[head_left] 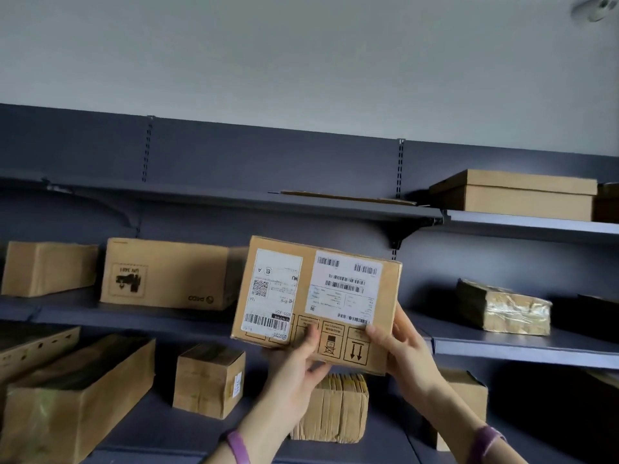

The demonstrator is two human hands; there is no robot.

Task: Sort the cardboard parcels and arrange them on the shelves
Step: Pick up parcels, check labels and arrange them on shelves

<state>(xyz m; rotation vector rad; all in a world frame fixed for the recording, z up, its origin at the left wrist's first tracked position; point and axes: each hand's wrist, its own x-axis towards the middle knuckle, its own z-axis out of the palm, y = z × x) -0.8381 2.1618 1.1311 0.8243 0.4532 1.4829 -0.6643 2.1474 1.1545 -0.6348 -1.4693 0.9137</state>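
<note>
1. The brown rectangular cardboard parcel with two white shipping labels (pixel 321 296) is held up in the centre of the frame. It is in front of the dark grey metal shelves (pixel 207 199) and rests on none of them.
2. The left hand (pixel 298 363) grasps its lower edge, thumb on the front face and fingers behind. The right hand (pixel 402 353) grasps the lower right corner, thumb in front and fingers wrapped round the side.
3. The walls look flat and stiff, with no sag or dents, so the parcel probably bears a firm hold. Held high from one edge, it seems light to moderate in weight.
4. The printed arrows point downward, which suggests it is upside down. The other handling marks are too blurred to read, so gentle treatment is wise.
5. Bare cardboard edges and corners likely give better purchase than the smooth labels. A palm under the base would steady it.
</note>
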